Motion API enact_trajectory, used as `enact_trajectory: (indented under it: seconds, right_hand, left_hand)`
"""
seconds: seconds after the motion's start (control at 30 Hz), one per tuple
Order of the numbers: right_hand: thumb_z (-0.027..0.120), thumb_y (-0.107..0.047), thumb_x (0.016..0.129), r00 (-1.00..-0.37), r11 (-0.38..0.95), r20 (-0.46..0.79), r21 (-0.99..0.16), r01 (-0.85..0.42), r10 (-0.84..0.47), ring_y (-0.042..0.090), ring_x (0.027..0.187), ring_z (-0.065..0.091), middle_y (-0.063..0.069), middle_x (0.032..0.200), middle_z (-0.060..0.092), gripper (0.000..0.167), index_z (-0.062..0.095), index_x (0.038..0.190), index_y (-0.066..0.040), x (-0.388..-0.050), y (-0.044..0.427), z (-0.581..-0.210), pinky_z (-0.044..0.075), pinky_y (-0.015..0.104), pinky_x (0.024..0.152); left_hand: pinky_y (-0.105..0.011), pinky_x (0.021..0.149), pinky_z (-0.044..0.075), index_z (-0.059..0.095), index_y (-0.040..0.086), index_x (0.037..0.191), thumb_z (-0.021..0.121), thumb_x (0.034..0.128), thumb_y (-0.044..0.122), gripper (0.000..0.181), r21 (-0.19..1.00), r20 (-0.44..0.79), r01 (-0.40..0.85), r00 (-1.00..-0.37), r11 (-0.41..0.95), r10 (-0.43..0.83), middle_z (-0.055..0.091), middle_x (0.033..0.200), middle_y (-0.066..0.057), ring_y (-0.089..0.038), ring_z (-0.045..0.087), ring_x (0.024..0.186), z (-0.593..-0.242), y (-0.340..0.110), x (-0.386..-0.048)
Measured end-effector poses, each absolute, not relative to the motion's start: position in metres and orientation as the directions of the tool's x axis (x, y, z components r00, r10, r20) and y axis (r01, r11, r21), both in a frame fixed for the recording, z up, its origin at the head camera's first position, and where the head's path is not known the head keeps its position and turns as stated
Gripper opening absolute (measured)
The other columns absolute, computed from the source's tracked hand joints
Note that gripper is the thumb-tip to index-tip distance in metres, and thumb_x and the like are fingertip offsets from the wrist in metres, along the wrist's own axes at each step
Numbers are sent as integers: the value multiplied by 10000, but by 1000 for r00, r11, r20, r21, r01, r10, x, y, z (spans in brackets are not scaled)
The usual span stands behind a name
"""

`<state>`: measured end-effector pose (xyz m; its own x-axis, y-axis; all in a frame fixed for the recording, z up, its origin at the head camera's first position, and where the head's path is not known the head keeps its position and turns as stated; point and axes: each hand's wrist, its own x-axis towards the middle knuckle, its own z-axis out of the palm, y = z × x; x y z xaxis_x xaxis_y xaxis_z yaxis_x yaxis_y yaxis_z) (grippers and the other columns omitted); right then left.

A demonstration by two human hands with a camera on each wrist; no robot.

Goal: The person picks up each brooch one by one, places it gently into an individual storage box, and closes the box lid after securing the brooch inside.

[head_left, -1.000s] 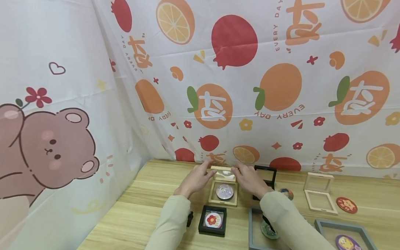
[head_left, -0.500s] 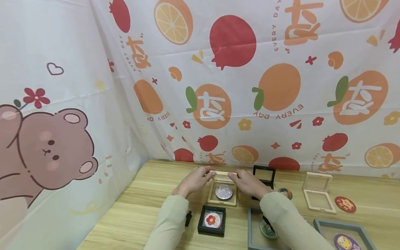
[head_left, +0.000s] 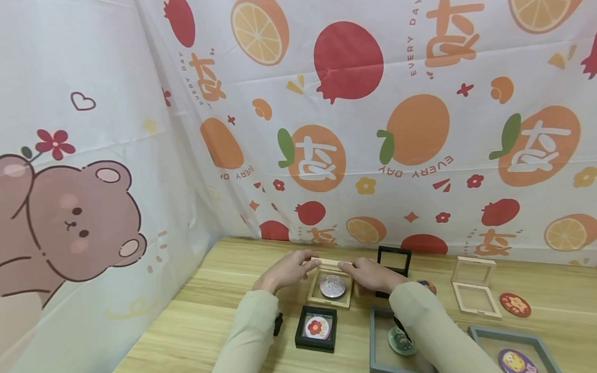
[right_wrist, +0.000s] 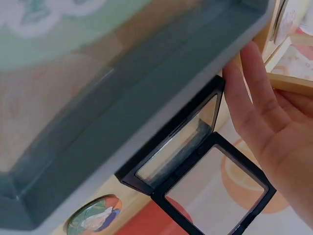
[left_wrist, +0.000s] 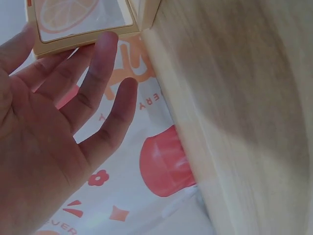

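A small light-wood display frame (head_left: 328,304) lies unfolded near the back of the table, with a round lilac badge (head_left: 332,286) on its clear lower window. Its hinged lid (head_left: 333,264) is tilted up at the far side. My left hand (head_left: 285,271) pinches the lid's left corner, thumb in front and fingers behind; the left wrist view shows this lid edge (left_wrist: 80,44) between thumb and fingers. On the opposite corner my right hand (head_left: 373,275) pinches the lid likewise. The right wrist view shows its fingers (right_wrist: 264,93) beside the wooden frame, partly hidden behind it.
In front lies a closed black frame (head_left: 316,346) with a flower badge. An unfolded black frame (head_left: 394,250) stands right of my right hand. Grey frames (head_left: 375,348) holding badges, another wooden frame (head_left: 478,315) and a red badge (head_left: 515,304) lie rightward. A printed curtain (head_left: 356,151) hangs behind.
Both hands have come down and slightly nearer with the wooden frame's lid, which now leans lower over the lilac badge. The other frames have stayed put.
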<state>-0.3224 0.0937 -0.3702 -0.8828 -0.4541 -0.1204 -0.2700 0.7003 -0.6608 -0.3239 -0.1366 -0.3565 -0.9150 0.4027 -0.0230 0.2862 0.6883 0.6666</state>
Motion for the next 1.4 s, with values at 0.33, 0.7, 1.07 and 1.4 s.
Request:
enact_trajectory:
  seconds: [0.33, 0.7, 1.07, 1.4]
  right_hand:
    - [461, -402, 1080, -857, 661, -208, -726, -187, -471, 172, 592, 445, 112, 721, 579, 438, 644, 1145, -9, -322, 96, -364, 419, 331, 610]
    - [512, -371, 1067, -848, 697, -237, -690, -197, -474, 203, 679, 526, 118, 757, 599, 386, 654, 1138, -19, -323, 96, -360, 501, 378, 668]
    - [529, -404, 1054, -856, 702, -246, -691, -174, -454, 206, 701, 524, 103, 891, 595, 451, 635, 1235, -5, -322, 98, -361, 523, 371, 659]
    - [562, -460, 1025, -860, 731, -224, -646, -221, -458, 370, 1261, 527, 195, 1371, 571, 608, 574, 1361, 47, -322, 100, -364, 422, 592, 1024]
  left_hand:
    - [-451, 837, 524, 638, 48, 1300, 563, 1057, 227, 311, 650, -91, 270, -901, 710, 425, 630, 1302, -141, -251, 655, 864, -353, -139, -322]
    - [-496, 874, 526, 620, 11, 1319, 590, 1043, 210, 342, 659, -117, 259, -892, 706, 437, 623, 1323, -143, -294, 672, 915, -349, -141, -319]
    - [-568, 1070, 390, 505, 44, 1469, 540, 1031, 468, 611, 630, -192, 232, -878, 741, 438, 616, 1334, -157, -273, 666, 1060, -362, -137, -328]
    - [-573, 1076, 381, 524, 44, 1459, 582, 1015, 462, 613, 603, -222, 238, -867, 761, 446, 583, 1397, -143, -299, 622, 1162, -358, -137, -329]
